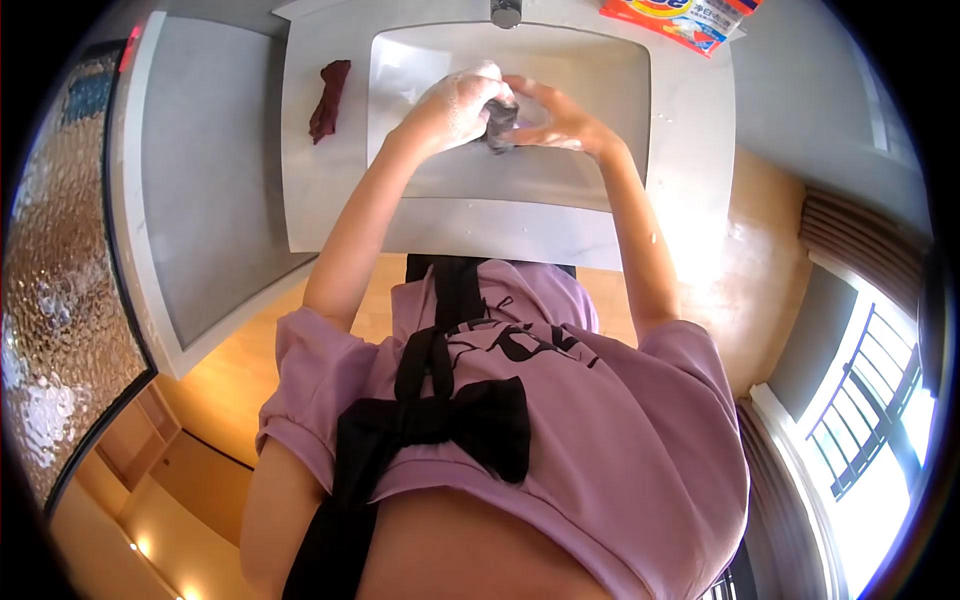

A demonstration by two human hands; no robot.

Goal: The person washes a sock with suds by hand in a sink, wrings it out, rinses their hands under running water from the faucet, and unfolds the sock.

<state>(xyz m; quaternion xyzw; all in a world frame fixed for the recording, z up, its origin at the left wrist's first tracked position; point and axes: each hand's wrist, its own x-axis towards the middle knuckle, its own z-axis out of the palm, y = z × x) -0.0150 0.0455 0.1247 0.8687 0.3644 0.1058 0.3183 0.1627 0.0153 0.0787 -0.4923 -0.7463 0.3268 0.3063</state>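
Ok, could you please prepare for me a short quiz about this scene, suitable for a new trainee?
1. Where does the maroon cloth lie in relation to the basin?
2. What is between the left hand and the right hand? A) a cup; B) a dark grey cloth; C) a brush
3. True or false: in the picture, the printed packet is right of the faucet.

Key:
1. On the counter, to its left.
2. B
3. True

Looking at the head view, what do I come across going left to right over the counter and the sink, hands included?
Dark red cloth on the counter → left hand → dark grey cloth between the hands → right hand → orange-and-white packet.
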